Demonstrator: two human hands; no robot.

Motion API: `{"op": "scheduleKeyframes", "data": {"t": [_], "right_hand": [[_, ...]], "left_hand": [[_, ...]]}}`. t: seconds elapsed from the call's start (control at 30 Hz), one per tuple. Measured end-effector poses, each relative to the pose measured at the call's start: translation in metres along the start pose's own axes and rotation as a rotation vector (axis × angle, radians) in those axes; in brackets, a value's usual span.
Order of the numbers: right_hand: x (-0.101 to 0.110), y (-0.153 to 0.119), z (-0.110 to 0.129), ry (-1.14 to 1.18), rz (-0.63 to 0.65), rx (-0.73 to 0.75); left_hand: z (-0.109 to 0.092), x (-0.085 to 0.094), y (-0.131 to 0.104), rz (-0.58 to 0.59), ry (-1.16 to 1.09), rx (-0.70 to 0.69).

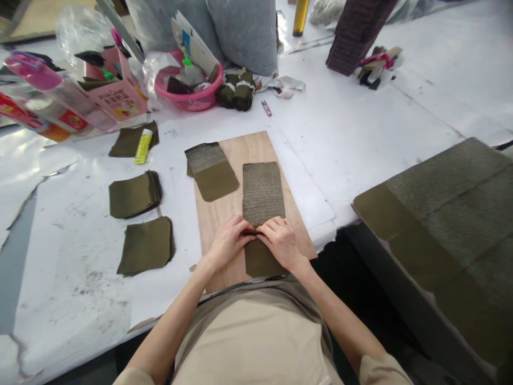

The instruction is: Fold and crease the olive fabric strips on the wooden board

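Note:
An olive fabric piece (263, 192) with a grey textured upper part lies on the wooden board (256, 144) in front of me. My left hand (230, 238) and my right hand (280, 240) meet over its middle, fingertips pinching a dark folded ridge of the cloth between them. Below the hands, the plain olive part spreads toward my body. To the upper left on the board, another olive fabric piece (216, 176) with a grey textured band overlaps something olive beneath it. My fingers partly cover the fold.
Olive fabric stacks (146, 243) line the table's left, the rear one under a yellow tube (143, 146). Behind are a pink basket (192, 99), a pink box (118, 96) and thread snips (266, 108). Large textured olive sheets (452, 214) lie at the right, past a dark gap.

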State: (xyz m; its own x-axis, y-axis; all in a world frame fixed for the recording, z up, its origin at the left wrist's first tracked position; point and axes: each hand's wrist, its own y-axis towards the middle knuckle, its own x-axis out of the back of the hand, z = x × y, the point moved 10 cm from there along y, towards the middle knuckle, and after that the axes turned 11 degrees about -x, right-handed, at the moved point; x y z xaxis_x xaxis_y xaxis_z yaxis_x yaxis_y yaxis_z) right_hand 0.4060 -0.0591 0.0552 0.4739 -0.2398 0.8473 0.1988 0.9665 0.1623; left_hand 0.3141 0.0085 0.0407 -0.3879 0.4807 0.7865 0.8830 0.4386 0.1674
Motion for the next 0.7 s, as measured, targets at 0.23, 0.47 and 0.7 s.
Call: {"op": "scheduleKeyframes", "data": {"t": [0.23,0.47,0.7], "right_hand": [[0.0,0.001,-0.003,0.035,-0.016,-0.025],[0.005,-0.001,-0.008,0.129,-0.051,-0.059],[0.001,-0.002,-0.011,0.113,-0.019,-0.064]], "left_hand": [[0.003,0.011,-0.013,-0.168,-0.072,0.018],[0.001,0.01,-0.016,-0.162,0.013,-0.067],[0.001,0.008,-0.018,-0.144,0.049,-0.084]]}}
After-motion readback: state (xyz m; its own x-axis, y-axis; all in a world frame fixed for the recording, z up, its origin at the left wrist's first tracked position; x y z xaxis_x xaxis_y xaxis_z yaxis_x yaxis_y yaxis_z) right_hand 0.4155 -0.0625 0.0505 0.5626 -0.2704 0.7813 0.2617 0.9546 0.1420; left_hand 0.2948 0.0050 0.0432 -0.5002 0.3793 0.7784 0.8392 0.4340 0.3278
